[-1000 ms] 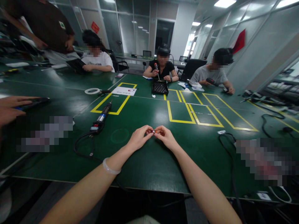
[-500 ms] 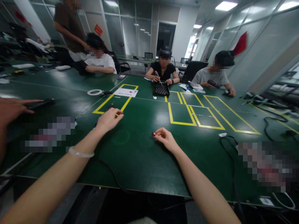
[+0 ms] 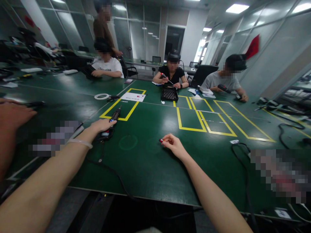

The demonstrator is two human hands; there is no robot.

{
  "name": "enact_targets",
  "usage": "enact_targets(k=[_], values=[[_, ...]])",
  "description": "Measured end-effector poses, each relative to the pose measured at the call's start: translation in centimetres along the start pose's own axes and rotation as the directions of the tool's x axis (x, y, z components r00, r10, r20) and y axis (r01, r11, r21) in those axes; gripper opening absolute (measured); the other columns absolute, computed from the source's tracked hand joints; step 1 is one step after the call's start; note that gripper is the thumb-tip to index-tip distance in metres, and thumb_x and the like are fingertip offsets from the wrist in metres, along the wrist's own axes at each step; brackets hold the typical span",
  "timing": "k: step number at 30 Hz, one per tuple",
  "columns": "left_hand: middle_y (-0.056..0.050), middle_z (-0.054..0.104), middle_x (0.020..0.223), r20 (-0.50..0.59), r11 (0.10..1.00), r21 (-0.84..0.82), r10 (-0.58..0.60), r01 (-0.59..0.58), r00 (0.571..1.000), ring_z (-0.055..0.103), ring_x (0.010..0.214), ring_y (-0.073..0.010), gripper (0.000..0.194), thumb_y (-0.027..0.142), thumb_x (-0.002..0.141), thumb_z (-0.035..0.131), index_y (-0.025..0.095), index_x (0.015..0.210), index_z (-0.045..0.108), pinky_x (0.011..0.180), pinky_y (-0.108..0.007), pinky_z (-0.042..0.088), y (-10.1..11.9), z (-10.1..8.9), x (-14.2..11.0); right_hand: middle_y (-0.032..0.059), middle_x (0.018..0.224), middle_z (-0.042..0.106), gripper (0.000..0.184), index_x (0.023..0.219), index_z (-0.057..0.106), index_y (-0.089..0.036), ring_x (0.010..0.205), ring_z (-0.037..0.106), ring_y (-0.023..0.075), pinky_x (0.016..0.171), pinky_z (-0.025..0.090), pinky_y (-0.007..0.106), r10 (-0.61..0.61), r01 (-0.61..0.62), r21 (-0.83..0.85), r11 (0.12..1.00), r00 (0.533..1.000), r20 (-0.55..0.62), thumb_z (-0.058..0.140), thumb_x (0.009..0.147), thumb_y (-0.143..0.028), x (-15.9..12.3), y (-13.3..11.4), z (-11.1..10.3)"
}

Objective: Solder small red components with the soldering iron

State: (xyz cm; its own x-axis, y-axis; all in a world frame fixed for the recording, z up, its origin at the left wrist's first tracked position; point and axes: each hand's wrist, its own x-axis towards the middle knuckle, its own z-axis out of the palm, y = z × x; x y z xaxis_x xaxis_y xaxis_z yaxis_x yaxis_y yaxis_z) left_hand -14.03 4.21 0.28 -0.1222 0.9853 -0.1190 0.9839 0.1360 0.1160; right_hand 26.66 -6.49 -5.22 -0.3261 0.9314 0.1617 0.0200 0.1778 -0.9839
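My left hand [image 3: 104,125] is on a black pen-like power tool [image 3: 116,114] with a thin metal tip and a black cord. One digit lies across the tool's body; my other fingers are mostly hidden. The tool rests on the green table, its tip pointing away from me. To the right, my right hand [image 3: 171,144] pinches a small red and dark piece [image 3: 161,140] between thumb and fingertips, just above the table. That piece is too small to name.
Yellow tape outlines [image 3: 191,130] mark the green tabletop [image 3: 145,174]. A white cable coil [image 3: 102,96] and a printed sheet [image 3: 133,96] lie ahead. Across the table a co-worker holds a red-handled screwdriver [image 3: 165,77] over a black tray [image 3: 169,94]. Another person's hand [image 3: 20,113] is at the left.
My left hand has shifted left and lower onto the black tool, uncovering more of it. The right hand stays put with the small piece. The standing person behind has moved right.
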Motion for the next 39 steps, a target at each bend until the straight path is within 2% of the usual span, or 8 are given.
enact_targets(k=[7,12,16,19,22,26,35,39], values=[[-0.017,0.064,0.116,0.120,0.998,0.050,-0.029,0.023,0.992,0.062,0.098,-0.0293,0.074,0.070,0.082,0.027,0.011,0.107,0.064,0.078,-0.029,0.046,2.7,1.3,-0.7,0.0011,0.077,0.062,0.025,0.092,0.057,-0.017,0.063,0.054,0.0112,0.060,0.043,0.024,-0.003,0.005,-0.062,0.998,1.000,0.031,0.064,0.078,-0.037,0.1,0.1,0.1],[-0.019,0.066,0.108,0.103,0.999,0.036,0.033,-0.037,0.994,0.063,0.097,-0.0357,0.078,0.073,0.079,0.022,0.015,0.107,0.066,0.077,-0.039,0.047,8.8,2.6,-4.5,-0.0008,0.073,0.058,0.021,0.089,0.059,-0.017,0.061,0.049,0.0103,0.058,0.039,0.023,-0.038,0.046,-0.278,0.960,0.999,0.035,0.064,0.077,-0.033,-0.1,0.0,0.4],[-0.019,0.068,0.103,0.056,0.997,-0.008,0.078,-0.078,0.995,0.064,0.096,-0.0348,0.074,0.070,0.080,0.024,0.016,0.106,0.067,0.078,-0.040,0.048,14.8,3.8,-7.6,-0.0004,0.078,0.057,0.015,0.087,0.060,-0.017,0.068,0.051,0.0114,0.065,0.040,0.024,-0.110,0.130,-0.424,0.896,0.991,0.071,0.064,0.075,-0.025,-0.6,-0.5,0.7],[-0.018,0.069,0.102,0.024,0.992,-0.057,0.112,-0.111,0.993,0.064,0.097,-0.0320,0.068,0.066,0.082,0.027,0.016,0.106,0.067,0.080,-0.038,0.048,18.6,4.5,-9.1,-0.0002,0.079,0.057,0.014,0.087,0.060,-0.017,0.070,0.051,0.0118,0.067,0.040,0.024,-0.123,0.160,-0.459,0.874,0.986,0.108,0.063,0.074,-0.022,-0.7,-0.5,0.6],[-0.018,0.068,0.102,-0.004,0.989,-0.074,0.130,-0.130,0.992,0.064,0.098,-0.0316,0.065,0.062,0.084,0.029,0.014,0.104,0.068,0.081,-0.037,0.048,20.8,4.9,-9.9,-0.0006,0.077,0.057,0.014,0.086,0.059,-0.017,0.070,0.051,0.0118,0.065,0.040,0.023,-0.113,0.159,-0.456,0.876,0.986,0.126,0.062,0.073,-0.020,-0.7,-0.3,0.2],[-0.019,0.068,0.102,0.002,0.989,-0.089,0.121,-0.121,0.993,0.063,0.100,-0.0311,0.064,0.060,0.085,0.029,0.013,0.104,0.069,0.082,-0.037,0.048,21.6,4.9,-10.3,-0.0008,0.076,0.057,0.013,0.085,0.059,-0.017,0.068,0.051,0.0117,0.064,0.040,0.023,-0.109,0.154,-0.465,0.872,0.986,0.122,0.061,0.073,-0.018,-0.7,-0.4,0.0],[-0.019,0.069,0.097,-0.027,0.984,-0.113,0.133,-0.135,0.991,0.065,0.096,-0.0332,0.068,0.064,0.086,0.025,0.014,0.099,0.069,0.077,-0.038,0.049,21.0,5.0,-10.5,-0.0016,0.071,0.056,0.010,0.084,0.058,-0.017,0.061,0.048,0.0104,0.058,0.040,0.022,-0.081,0.100,-0.421,0.901,0.995,0.063,0.059,0.074,-0.021,-0.6,-0.6,0.1],[-0.020,0.068,0.098,-0.038,0.985,-0.122,0.118,-0.121,0.992,0.064,0.097,-0.0331,0.068,0.065,0.086,0.023,0.014,0.100,0.067,0.078,-0.039,0.048,20.9,5.1,-10.8,-0.0012,0.072,0.057,0.010,0.083,0.059,-0.018,0.063,0.049,0.0113,0.061,0.040,0.023,-0.115,0.142,-0.477,0.867,0.990,0.085,0.062,0.074,-0.022,-0.6,-0.6,0.5]])
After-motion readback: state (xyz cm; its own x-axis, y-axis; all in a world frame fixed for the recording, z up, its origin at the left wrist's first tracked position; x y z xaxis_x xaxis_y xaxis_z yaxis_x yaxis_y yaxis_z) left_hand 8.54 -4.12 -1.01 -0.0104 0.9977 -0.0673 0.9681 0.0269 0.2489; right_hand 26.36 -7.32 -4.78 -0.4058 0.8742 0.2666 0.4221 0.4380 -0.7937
